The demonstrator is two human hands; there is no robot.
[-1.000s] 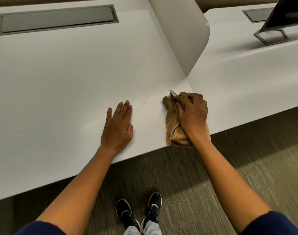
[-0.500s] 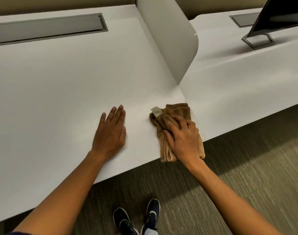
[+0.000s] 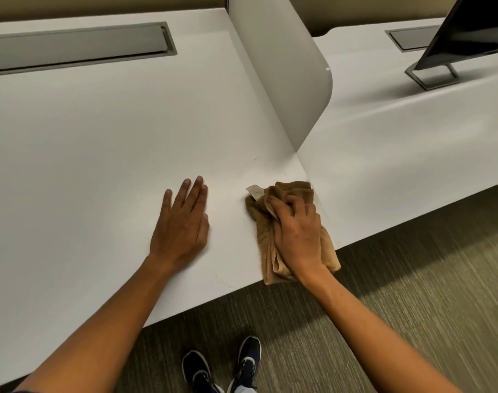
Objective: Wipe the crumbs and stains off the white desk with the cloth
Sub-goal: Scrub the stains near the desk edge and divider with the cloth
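Head view: the right hand, fingers curled over the bunched brown cloth, has dragged it back from the divider to the white desk front edge. Left hand stays flat, fingers together. Specks remain near the divider.

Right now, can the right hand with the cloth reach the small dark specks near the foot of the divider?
Probably yes. The right hand presses the cloth on the desk, and only bare surface lies between it and the specks by the divider.

The bare white desk top lies open leftward; the upright white rounded divider panel blocks passage rightward.
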